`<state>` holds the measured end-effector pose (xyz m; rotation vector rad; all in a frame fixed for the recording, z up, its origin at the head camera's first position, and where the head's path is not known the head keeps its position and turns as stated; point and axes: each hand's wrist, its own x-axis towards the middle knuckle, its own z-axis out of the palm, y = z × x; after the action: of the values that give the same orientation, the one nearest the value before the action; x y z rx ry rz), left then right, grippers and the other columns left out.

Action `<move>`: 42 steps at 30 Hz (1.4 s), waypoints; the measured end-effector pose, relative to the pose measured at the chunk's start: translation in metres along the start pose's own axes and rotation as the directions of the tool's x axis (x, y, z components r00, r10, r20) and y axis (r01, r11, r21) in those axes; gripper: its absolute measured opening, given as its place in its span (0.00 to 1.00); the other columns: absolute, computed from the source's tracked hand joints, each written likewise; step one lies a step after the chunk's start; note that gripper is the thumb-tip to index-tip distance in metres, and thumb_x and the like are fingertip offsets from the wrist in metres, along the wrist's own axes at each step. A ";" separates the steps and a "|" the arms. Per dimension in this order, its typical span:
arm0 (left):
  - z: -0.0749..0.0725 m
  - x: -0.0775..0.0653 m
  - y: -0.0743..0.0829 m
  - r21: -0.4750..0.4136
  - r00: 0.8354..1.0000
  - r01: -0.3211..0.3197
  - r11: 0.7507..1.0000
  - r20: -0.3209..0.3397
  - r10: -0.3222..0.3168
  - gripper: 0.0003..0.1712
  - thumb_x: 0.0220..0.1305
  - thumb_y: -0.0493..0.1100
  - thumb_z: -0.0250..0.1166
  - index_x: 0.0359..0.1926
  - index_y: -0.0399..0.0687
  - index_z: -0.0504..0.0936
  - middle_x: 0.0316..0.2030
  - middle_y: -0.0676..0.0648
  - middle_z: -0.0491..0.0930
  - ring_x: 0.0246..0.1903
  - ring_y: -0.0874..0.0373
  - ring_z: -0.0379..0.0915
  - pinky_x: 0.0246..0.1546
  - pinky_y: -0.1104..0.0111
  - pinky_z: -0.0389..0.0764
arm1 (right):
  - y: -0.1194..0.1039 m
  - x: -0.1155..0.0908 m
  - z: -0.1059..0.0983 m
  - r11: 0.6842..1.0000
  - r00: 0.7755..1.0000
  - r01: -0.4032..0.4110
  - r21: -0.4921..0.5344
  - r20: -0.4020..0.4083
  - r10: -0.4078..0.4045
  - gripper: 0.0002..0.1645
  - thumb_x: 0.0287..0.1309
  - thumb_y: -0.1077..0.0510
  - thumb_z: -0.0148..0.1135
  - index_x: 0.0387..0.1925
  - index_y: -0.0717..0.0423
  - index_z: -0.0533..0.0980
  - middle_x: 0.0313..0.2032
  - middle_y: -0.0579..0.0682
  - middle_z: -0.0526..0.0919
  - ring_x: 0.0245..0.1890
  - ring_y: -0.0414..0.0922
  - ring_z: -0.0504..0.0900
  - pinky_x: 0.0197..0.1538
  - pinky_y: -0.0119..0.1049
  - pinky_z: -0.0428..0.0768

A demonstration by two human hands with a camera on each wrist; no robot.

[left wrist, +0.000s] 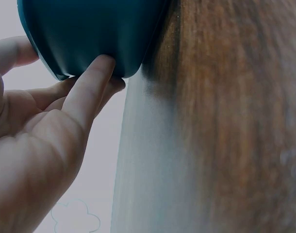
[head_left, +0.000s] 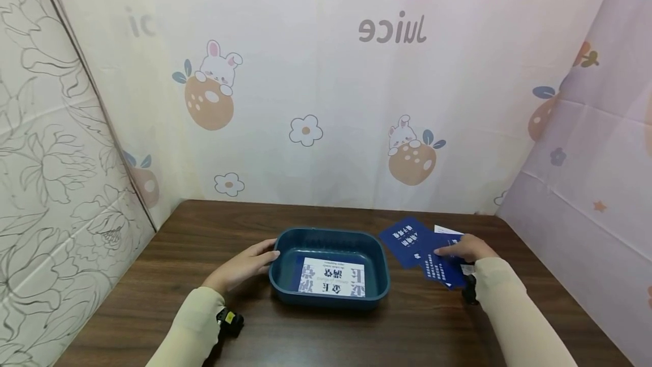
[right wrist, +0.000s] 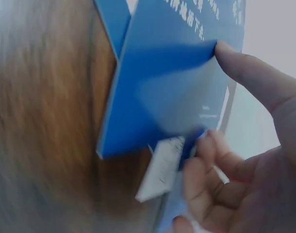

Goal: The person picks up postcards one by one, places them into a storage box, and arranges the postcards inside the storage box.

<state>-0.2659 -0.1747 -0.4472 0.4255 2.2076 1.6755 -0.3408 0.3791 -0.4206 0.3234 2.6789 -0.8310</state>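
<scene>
A dark teal plastic basin (head_left: 326,300) stands on the table, with a white printed card (head_left: 332,278) lying in it over a blue one. At the basin's left end my left hand (head_left: 246,268) grips the rim, the thumb at the rim and the fingers against the outer wall (left wrist: 99,34). To the right of the basin, several blue cards with white lettering (head_left: 442,269) overlap in a loose fan. My right hand (head_left: 470,247) pinches a blue card (right wrist: 157,92), thumb on its printed face and the other fingers curled at its edge. Beside those fingers a small white printed piece (right wrist: 160,170) sticks out.
One blue card (head_left: 406,239) at the fan's left side reaches close to the basin's right end. A white card edge (head_left: 446,230) shows behind the fan. The dark wooden table (head_left: 326,338) ends at a patterned curtain (head_left: 331,174) at the back.
</scene>
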 end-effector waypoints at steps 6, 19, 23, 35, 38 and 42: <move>0.000 -0.001 0.001 -0.009 1.000 -0.004 1.000 -0.002 0.004 0.38 0.76 0.55 0.56 0.77 0.41 0.56 0.72 0.36 0.60 0.66 0.41 0.67 0.66 0.46 0.66 | -0.008 0.004 0.000 0.998 0.999 -0.054 0.030 -0.001 0.054 0.55 0.54 0.45 0.75 0.57 0.88 0.59 0.42 0.75 0.78 0.39 0.60 0.83 0.45 0.53 0.84; -0.003 -0.001 -0.002 -0.014 1.000 -0.012 1.000 0.014 0.012 0.36 0.77 0.53 0.54 0.76 0.40 0.56 0.73 0.36 0.59 0.66 0.41 0.66 0.66 0.46 0.65 | -0.009 0.000 0.005 0.999 1.000 -0.027 0.040 0.013 0.027 0.51 0.58 0.50 0.72 0.59 0.88 0.56 0.44 0.75 0.77 0.40 0.59 0.82 0.49 0.56 0.82; -0.002 0.000 -0.002 -0.010 1.000 -0.008 1.000 0.007 0.008 0.36 0.77 0.54 0.54 0.76 0.41 0.57 0.72 0.36 0.60 0.65 0.41 0.67 0.66 0.45 0.66 | -0.008 -0.002 0.004 0.999 1.000 -0.003 0.039 0.020 0.002 0.47 0.59 0.51 0.71 0.58 0.86 0.59 0.43 0.73 0.78 0.40 0.60 0.82 0.51 0.57 0.81; 0.000 0.001 0.000 -0.012 1.000 0.001 1.000 0.003 -0.001 0.37 0.77 0.54 0.55 0.77 0.41 0.57 0.72 0.36 0.60 0.64 0.41 0.68 0.66 0.44 0.64 | -0.002 -0.003 0.004 0.976 0.986 0.168 0.141 -0.031 -0.165 0.16 0.66 0.66 0.55 0.46 0.78 0.67 0.38 0.65 0.76 0.36 0.52 0.79 0.38 0.44 0.84; 0.000 0.001 0.000 -0.013 1.000 0.000 1.000 0.003 0.000 0.37 0.77 0.53 0.55 0.77 0.41 0.57 0.72 0.35 0.60 0.64 0.41 0.68 0.66 0.44 0.65 | -0.002 0.000 0.006 0.967 0.980 0.198 0.159 -0.067 -0.189 0.19 0.67 0.67 0.48 0.52 0.82 0.63 0.41 0.70 0.73 0.37 0.54 0.78 0.36 0.42 0.82; 0.000 0.001 0.000 -0.013 1.000 -0.002 1.000 0.004 0.002 0.36 0.77 0.53 0.55 0.77 0.41 0.57 0.72 0.36 0.60 0.65 0.41 0.67 0.65 0.45 0.66 | -0.005 -0.001 0.007 0.964 0.976 0.203 0.170 -0.116 -0.185 0.24 0.68 0.66 0.42 0.59 0.81 0.60 0.45 0.72 0.70 0.38 0.56 0.77 0.36 0.42 0.80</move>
<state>-0.2672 -0.1744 -0.4475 0.4270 2.1930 1.6875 -0.3397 0.3710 -0.4235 0.1475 2.7655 -1.1497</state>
